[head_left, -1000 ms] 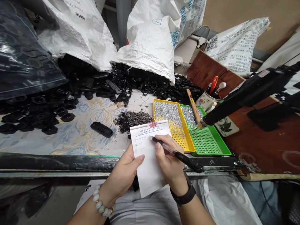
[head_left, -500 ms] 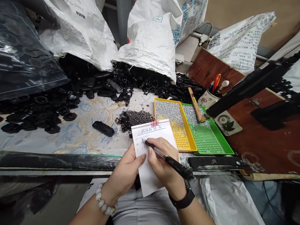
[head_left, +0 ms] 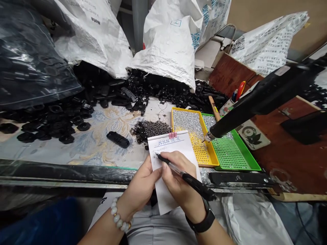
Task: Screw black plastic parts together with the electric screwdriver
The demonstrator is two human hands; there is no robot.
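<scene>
A white notepad (head_left: 166, 197) headed "888" in blue is tilted in front of the table edge, with a pink clip (head_left: 173, 135) at its top. My left hand (head_left: 141, 183) grips its left edge, thumb on the paper. Closed around a black pen (head_left: 195, 183), my right hand (head_left: 180, 177) rests on the sheet. The pen's tip touches the page near faint handwriting at the upper left. A pile of small dark metal parts (head_left: 155, 129) lies just behind the pad, and a black oblong part (head_left: 118, 139) sits to its left.
Yellow (head_left: 216, 158) and green (head_left: 251, 161) trays hold small silvery parts. A black tool (head_left: 237, 112) hangs over them, near a wooden-handled tool (head_left: 214, 107). Heaps of black parts (head_left: 63, 122) lie left and behind, under white sacks (head_left: 166, 44).
The whole view has shifted slightly, moving the scene right. The black tool's tip has swung left over the yellow tray. Something blue has appeared at the lower left. Both hands keep their holds.
</scene>
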